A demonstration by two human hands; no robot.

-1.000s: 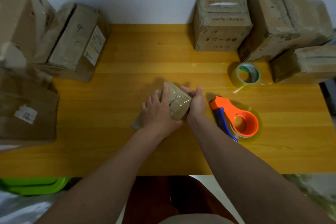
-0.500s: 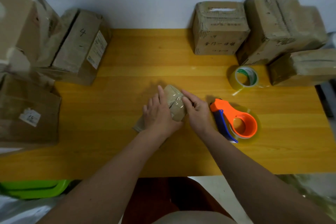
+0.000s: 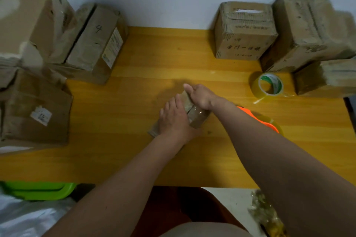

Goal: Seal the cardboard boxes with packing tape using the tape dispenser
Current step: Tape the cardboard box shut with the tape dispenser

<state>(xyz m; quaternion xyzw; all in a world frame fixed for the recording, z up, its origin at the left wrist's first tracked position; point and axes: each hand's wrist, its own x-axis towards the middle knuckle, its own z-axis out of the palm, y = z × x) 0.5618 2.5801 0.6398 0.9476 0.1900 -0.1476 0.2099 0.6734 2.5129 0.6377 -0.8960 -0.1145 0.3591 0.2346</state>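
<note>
Small brown cardboard box (image 3: 194,116), wrapped in glossy clear packing tape, lies near the middle of your yellow wooden bench (image 3: 119,159), between the stacks at either end. Its long axis runs diagonally, from the near left toward the far right.

Your left hand (image 3: 173,119) lies flat over the near-left part of the box, fingers straight and together, pressing down. Your right hand (image 3: 200,95) reaches over the far end, with its fingers (image 3: 189,88) curled over the top edge and gripping it. Taped cardboard shows between the two hands.

The orange plastic tape dispenser (image 3: 260,120) rests on the bench just to the right of the box, mostly hidden under your right forearm. It is the right hand that is nearer to it; the left would have to cross the box. To reach the dispenser, that hand would need to let go of the box and come back toward the near right.

A loose roll of clear yellowish packing tape (image 3: 268,85) lies further toward the far right corner, beside a group of larger brown cardboard boxes (image 3: 244,31). More worn cardboard boxes (image 3: 92,44) are piled along the left edge.

This looks like the smoothing stage: tape is already on this box and is being pressed down, while other boxes wait.
</note>
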